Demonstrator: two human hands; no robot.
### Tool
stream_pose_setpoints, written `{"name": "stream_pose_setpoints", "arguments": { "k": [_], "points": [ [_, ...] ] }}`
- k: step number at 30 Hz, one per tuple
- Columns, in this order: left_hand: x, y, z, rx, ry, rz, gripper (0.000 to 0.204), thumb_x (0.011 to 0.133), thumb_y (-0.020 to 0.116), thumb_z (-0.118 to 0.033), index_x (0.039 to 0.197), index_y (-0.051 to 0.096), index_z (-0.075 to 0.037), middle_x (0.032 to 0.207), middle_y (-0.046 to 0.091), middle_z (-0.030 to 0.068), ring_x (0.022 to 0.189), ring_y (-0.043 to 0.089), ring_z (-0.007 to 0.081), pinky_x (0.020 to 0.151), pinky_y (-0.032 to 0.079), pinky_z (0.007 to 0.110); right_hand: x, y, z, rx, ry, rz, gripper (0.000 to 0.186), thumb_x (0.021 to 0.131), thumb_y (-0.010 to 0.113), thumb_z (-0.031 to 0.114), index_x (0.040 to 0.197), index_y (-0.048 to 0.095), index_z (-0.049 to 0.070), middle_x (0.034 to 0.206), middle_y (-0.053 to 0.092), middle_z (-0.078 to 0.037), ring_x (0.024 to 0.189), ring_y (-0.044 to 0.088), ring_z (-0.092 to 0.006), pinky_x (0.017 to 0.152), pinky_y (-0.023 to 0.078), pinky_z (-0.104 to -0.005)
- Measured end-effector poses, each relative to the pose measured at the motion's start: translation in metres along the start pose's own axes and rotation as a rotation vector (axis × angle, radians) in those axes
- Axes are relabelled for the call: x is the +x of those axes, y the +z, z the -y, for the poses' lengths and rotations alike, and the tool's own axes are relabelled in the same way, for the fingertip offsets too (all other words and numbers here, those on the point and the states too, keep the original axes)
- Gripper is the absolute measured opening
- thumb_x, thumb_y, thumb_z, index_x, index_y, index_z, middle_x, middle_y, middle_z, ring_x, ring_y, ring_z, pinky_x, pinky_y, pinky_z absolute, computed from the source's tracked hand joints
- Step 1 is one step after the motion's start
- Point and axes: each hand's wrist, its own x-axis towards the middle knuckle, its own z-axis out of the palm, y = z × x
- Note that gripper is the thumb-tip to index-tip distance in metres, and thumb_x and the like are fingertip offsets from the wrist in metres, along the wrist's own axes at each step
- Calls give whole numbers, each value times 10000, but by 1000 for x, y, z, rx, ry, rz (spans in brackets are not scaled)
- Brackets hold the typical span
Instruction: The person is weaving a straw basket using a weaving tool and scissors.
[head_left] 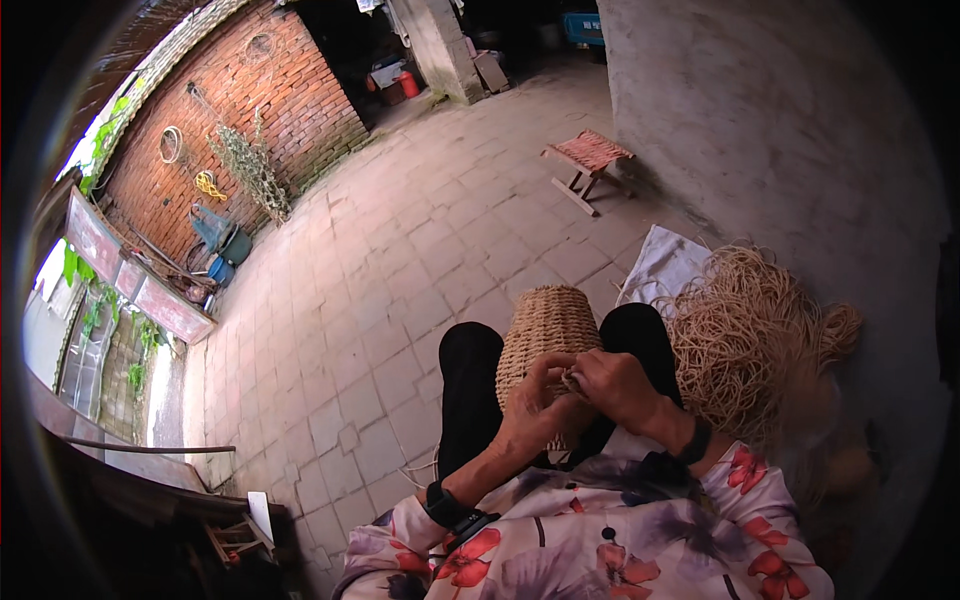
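A tan woven straw basket (545, 320) rests between my knees in the head view, its narrower end pointing away from me. My left hand (535, 405) grips its near part, fingers curled against the weave. My right hand (610, 380) is closed beside it, pinching at the weave, perhaps on a strand; the fingertips are partly hidden. A large tangled heap of tan cord (740, 340) lies to my right, on and beside a white cloth (665, 260).
A folding stool with a red woven seat (585, 150) stands ahead near the grey wall (780, 120). Along the brick wall (150, 200) are dried plants and buckets (235, 245). A leaning panel (170, 305) and small wooden chair (240, 540) are to the left.
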Motion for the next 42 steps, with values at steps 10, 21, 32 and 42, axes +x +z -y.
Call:
{"name": "stream_pose_setpoints", "arguments": {
  "k": [10,21,32,42],
  "points": [
    [-1,-5,-4,283,120,-7,512,864,618,-97,1344,442,-112,1112,687,215,863,713,238,760,556,344,6,1,0,-8,-20,50,177,826,661,162,833,556,20,707,622,-142,641,666,-320,560,547,-406],
    [-35,-58,23,427,214,-294,141,871,642,-11,1011,656,-22,830,682,137,724,682,232,666,529,332,-25,-12,-18,419,500,-26,124,784,676,3,845,568,8,691,590,-82,610,619,-164,570,496,-290],
    [-41,-38,26,630,422,204,138,827,691,-95,965,686,-83,859,675,102,785,682,311,679,556,387,-17,-15,-4,303,311,61,151,899,671,53,874,528,11,778,587,-174,672,619,-354,584,470,-406],
    [-49,-40,25,597,380,171,161,824,702,-106,983,686,-93,885,684,87,796,693,277,668,550,377,-13,-17,1,425,449,22,146,905,668,103,825,597,5,726,606,-142,586,587,-281,557,458,-380]
  ]
}}
